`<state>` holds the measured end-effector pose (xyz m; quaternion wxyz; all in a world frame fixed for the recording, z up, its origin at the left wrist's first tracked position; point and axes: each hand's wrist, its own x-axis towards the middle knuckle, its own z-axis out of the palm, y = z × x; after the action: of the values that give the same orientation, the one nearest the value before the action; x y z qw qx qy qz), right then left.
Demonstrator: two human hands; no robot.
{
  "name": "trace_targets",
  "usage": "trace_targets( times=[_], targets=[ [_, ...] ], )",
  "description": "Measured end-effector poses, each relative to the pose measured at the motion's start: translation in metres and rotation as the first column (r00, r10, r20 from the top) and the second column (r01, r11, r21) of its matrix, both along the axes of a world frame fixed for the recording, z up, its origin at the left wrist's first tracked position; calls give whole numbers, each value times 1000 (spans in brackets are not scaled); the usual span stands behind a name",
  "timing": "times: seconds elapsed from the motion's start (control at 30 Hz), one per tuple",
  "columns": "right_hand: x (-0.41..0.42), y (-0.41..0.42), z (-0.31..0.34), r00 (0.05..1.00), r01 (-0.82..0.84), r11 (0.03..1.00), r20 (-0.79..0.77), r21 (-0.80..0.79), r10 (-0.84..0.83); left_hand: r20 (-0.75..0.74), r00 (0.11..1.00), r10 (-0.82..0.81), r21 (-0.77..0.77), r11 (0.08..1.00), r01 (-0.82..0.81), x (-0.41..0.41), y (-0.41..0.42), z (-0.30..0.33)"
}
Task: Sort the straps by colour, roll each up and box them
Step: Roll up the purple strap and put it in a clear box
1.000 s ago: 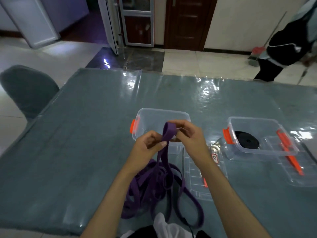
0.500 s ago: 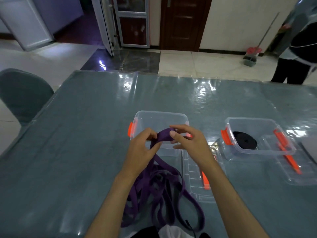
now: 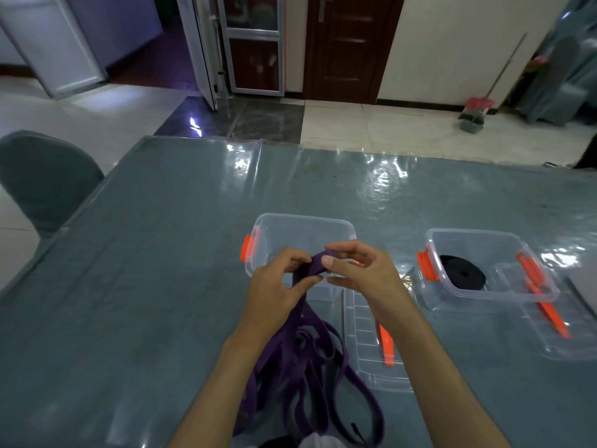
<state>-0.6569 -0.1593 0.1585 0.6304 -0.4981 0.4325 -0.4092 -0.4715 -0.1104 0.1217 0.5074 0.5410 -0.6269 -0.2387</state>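
A long purple strap (image 3: 303,367) lies in loose loops on the table's near edge, and its end rises to my hands. My left hand (image 3: 277,286) and my right hand (image 3: 358,270) both pinch the strap's folded end just in front of an empty clear box (image 3: 303,227) with orange latches. A second clear box (image 3: 484,253) at the right holds a rolled black strap (image 3: 462,276).
Two clear lids with orange clips lie flat: one lid (image 3: 365,344) under my right forearm, the other lid (image 3: 555,321) right of the second box. A grey chair (image 3: 42,179) stands at the table's left. A broom and dustpan (image 3: 475,111) lean on the far wall.
The strap's end, held up as a tall loop a second ago, is now folded down low between my fingers. The person at the back right has left the view.
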Motion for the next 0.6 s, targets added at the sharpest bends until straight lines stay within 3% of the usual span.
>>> trace_targets(
  times=[0.27,0.5,0.6],
  targets=[
    [2,-7,-9,997,67,996,-42,52,-65,118,992,-54,-25,998,57,-1,-8,-15],
    [1,-7,-7,997,74,991,-27,113,-72,-137,991,0,19,1000,2,-4,-9,-10],
    [-3,-6,-5,994,44,973,92,228,-66,-203,979,24,10,1000,-23,-9,-8,-5]
  ],
)
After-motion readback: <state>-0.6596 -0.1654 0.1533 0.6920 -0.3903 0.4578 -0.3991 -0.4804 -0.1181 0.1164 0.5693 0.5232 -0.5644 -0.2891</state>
